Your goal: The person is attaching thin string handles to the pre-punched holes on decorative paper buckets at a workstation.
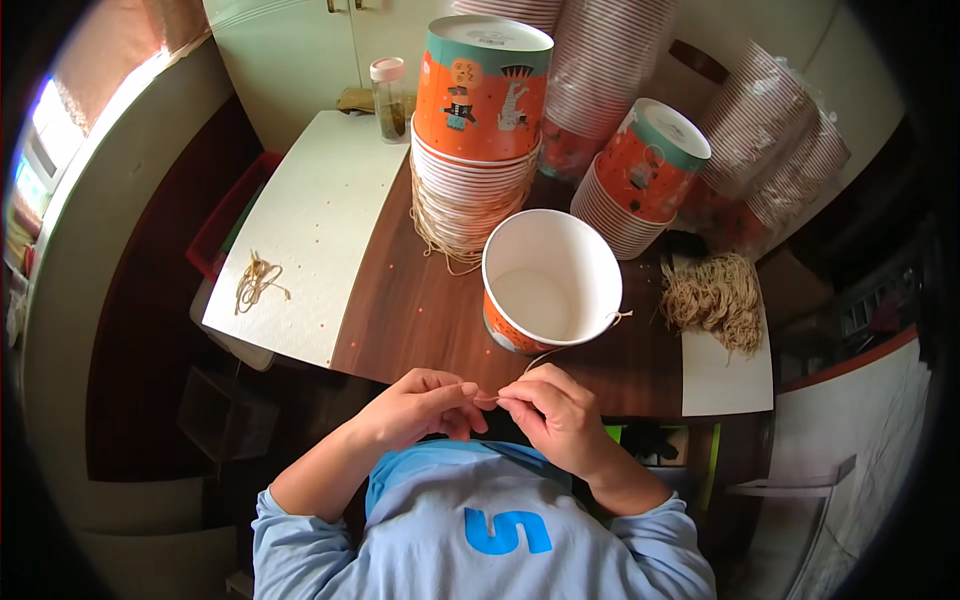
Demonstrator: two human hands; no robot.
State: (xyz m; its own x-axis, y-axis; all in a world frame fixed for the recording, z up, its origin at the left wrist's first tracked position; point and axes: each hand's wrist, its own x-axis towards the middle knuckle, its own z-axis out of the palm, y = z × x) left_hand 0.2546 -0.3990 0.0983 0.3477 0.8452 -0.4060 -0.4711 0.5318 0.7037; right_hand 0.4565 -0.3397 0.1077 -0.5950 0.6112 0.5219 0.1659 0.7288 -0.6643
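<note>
A large paper bucket [505,325], white inside and orange outside, stands upright near the table's front edge with its mouth toward me. A knotted end of tan cord pokes out at the right side of its rim. Between the bucket and my body, a thin cord [540,358] runs down from the bucket's front to my fingers. My left hand [420,408] pinches the cord between thumb and finger, the other fingers curled. Close beside it, my right hand [556,408] pinches the same cord. Little of the cord's end shows between the fingertips.
Behind the bucket rises a tall stack of upturned buckets [480,110] with cords hanging round it. A shorter stack [650,170] and plastic-wrapped stacks [610,60] stand right of it. A cord bundle [715,300] lies right, a few cords [258,283] left, a jar [388,100] farther back.
</note>
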